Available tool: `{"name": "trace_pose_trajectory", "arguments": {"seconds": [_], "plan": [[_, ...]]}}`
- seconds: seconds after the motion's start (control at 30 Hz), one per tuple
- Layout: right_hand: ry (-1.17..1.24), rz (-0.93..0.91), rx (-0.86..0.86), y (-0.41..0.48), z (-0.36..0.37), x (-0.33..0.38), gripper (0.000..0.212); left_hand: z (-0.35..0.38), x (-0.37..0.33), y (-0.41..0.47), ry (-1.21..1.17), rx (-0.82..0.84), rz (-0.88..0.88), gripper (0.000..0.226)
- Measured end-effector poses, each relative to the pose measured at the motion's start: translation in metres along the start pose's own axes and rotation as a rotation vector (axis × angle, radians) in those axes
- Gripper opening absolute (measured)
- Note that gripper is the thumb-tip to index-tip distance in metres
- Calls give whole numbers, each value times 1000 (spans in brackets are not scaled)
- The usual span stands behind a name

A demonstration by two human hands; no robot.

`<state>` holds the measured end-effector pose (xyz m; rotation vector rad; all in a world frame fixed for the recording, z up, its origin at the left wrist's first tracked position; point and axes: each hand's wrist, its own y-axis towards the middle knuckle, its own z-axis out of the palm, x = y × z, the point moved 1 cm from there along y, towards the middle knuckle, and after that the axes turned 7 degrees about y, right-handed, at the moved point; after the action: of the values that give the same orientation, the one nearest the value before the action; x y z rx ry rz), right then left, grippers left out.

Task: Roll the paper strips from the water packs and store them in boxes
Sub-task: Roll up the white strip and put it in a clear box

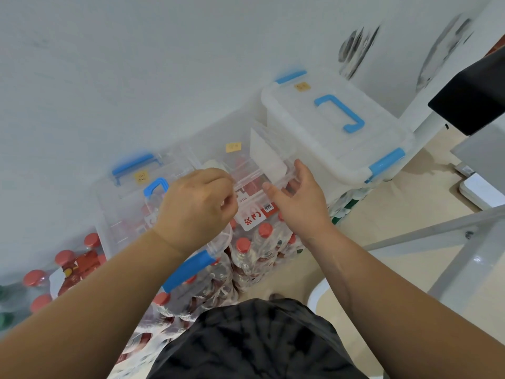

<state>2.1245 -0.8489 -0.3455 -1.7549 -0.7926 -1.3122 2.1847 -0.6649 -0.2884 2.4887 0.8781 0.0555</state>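
A clear box with a yellow sticker stands on shrink-wrapped water packs with red caps. A white paper strip stands upright inside it at the right end. My left hand hovers over the box's left part with its fingers curled; a whitish paper roll peeks out behind the knuckles, mostly hidden. My right hand grips the box's near right edge, fingers over the rim and thumb spread. A red and white label shows through the box.
A closed white box with a blue handle sits to the right, another clear box with blue clasps to the left. The wall runs right behind them. Grey table legs and a black block stand at the right.
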Motion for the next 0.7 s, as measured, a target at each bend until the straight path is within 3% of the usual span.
{"name": "trace_pose_trajectory", "arguments": {"seconds": [0.1,0.17,0.23,0.37,0.7], "plan": [[49,-35,-2,-2,-1,7,54,6,2,-1,21,78,46,13],[59,-39,-11,-3,-1,8,38,11,4,-1,22,143,76,6],[43,-31,-29,-2,0,5,39,13,4,-2,16,199,99,12],[-39,-18,-73,-2,3,4,64,13,3,-2,54,295,115,23],[-57,17,-174,7,8,6,47,13,5,17,32,468,-93,28]]}}
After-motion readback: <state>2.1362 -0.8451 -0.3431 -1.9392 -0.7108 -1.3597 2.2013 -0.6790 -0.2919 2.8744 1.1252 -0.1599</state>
